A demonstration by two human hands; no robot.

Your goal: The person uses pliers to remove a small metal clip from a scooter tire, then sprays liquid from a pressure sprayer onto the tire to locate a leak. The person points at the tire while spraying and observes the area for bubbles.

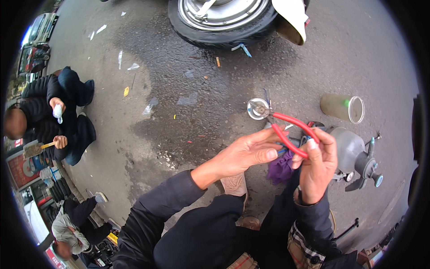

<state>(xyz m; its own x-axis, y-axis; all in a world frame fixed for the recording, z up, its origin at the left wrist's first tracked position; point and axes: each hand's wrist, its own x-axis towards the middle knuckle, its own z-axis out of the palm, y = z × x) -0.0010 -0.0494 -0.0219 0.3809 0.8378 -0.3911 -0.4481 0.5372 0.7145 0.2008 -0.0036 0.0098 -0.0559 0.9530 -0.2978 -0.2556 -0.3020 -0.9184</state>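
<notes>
My right hand (317, 172) grips the ends of a pair of pliers (293, 120) with long red handles, thumb against one handle. The handles stand spread apart, and the metal jaws point away from me over a small round tin (251, 115) on the ground. Whether the jaws touch the tin, I cannot tell. My left hand (244, 156) is open beside the pliers, fingers stretched toward the lower handle and holding nothing. Beneath my hands lie a purple cloth (280, 169) and some partly hidden tools.
A wheel (215, 39) stands ahead on wet asphalt with scattered scraps. To the right are a cloudy plastic tub (335, 106) and a grey pump sprayer (351, 145). At left, a crouching person (67, 98) holds a yellow-handled tool; another person (74, 226) sits nearer.
</notes>
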